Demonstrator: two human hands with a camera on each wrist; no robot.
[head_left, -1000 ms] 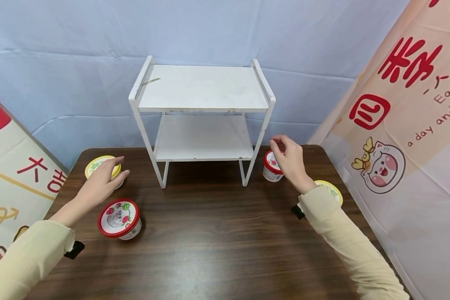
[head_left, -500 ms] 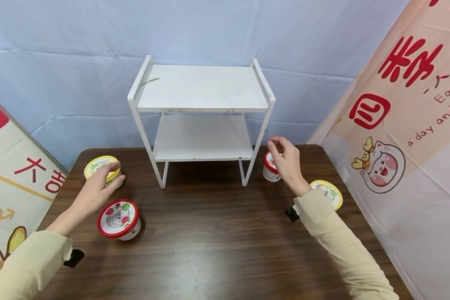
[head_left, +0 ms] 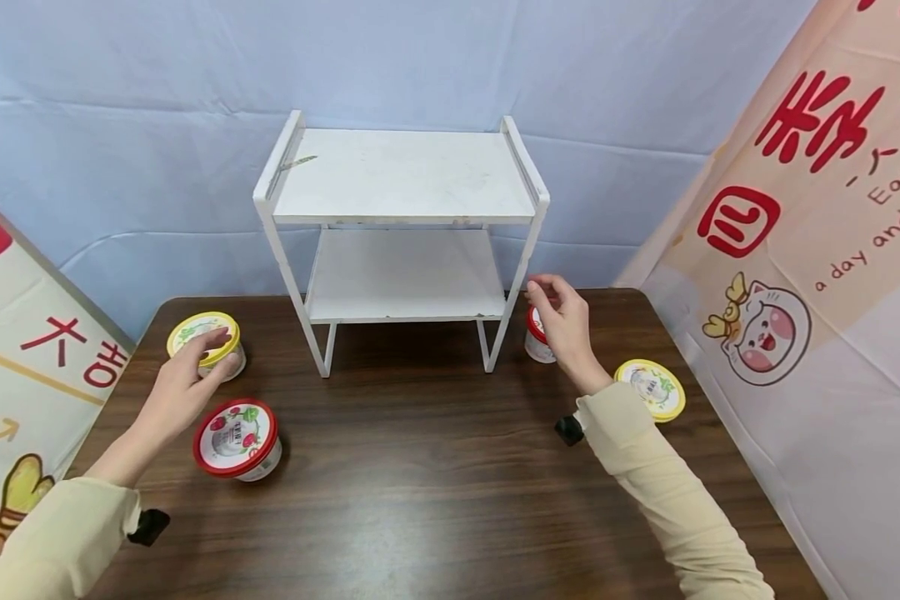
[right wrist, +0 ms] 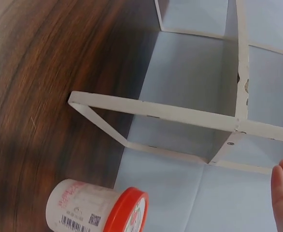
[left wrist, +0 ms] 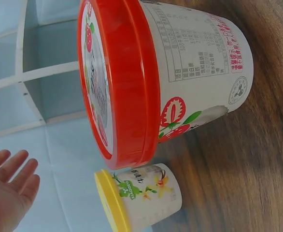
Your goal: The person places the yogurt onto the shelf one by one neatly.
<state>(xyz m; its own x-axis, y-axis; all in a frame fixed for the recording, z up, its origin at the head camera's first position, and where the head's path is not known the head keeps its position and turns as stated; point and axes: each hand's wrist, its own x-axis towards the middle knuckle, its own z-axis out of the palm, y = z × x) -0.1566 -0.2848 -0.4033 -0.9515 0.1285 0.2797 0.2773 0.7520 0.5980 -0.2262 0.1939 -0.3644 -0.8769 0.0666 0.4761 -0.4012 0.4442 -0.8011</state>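
Note:
My left hand [head_left: 180,385], fingers relaxed and holding nothing, hovers by a yellow-lidded ice cream tub [head_left: 204,333] at the table's back left. Its fingertips overlap that tub in the head view, but the left wrist view shows a gap between the hand [left wrist: 8,188] and the tub [left wrist: 144,195]. Nearer me stands a red-lidded tub [head_left: 236,437]. My right hand [head_left: 566,329] is raised over another red-lidded tub [head_left: 537,337], partly hiding it; its fingers bend loosely around nothing. Beside the right sleeve is a second yellow-lidded tub [head_left: 651,389], its side mostly hidden.
A white two-tier shelf [head_left: 405,175] stands at the table's back middle, between the hands. Its right leg [head_left: 506,325] is close to the right red-lidded tub. Blue cloth [head_left: 607,125] hangs behind, with printed cloths [head_left: 832,250] at both sides of the dark wooden table [head_left: 420,467].
Both hands have drifted a little to the left, the left one also slightly toward me. More of both yellow-lidded tubs now shows. The tubs stay where they were.

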